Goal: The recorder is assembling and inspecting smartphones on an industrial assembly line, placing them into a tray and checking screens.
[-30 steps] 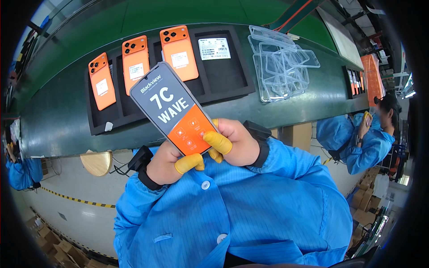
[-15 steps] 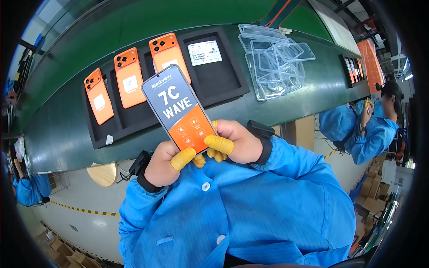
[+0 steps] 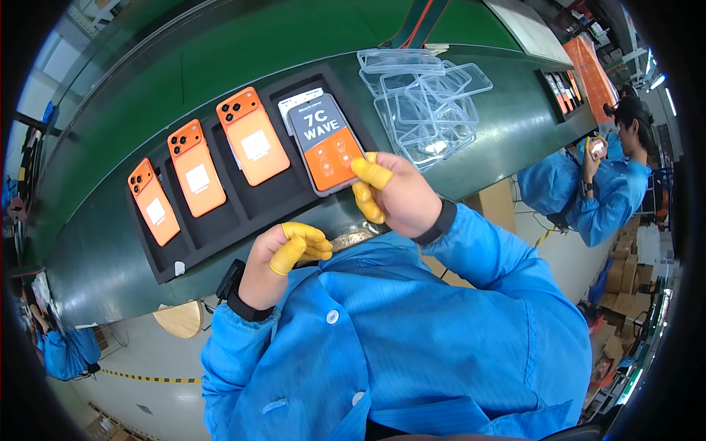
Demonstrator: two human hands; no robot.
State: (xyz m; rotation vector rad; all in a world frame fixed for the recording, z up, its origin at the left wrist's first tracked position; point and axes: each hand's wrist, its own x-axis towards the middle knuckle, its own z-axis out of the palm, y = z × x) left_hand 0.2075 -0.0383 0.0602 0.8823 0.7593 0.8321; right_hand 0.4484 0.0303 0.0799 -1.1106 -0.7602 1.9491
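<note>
My right hand [image 3: 393, 191], in yellow finger cots, grips the lower right corner of a smartphone [image 3: 329, 151]. The phone lies screen-side up, with a grey and orange face, over the rightmost compartment of a black foam tray [image 3: 220, 239]. Its top partly covers a white label card [image 3: 294, 101]. Nearer my body and left of the phone, my left hand [image 3: 294, 253] is loosely curled, with nothing visible in it. Three orange phones [image 3: 154, 202], [image 3: 196, 169], [image 3: 254, 136] rest back-up in the other compartments, each with a white sticker.
Clear plastic cases [image 3: 426, 110] lie in a loose pile right of the tray on the green bench [image 3: 95, 257]. A shiny gold-toned item [image 3: 357, 237] shows at the bench's front edge. To the right, a person in blue [image 3: 610, 173] sits near another tray [image 3: 562, 95].
The phone has moved from in front of my body up and right, onto the tray's rightmost compartment. My left hand has let go of it; my right hand still holds it.
</note>
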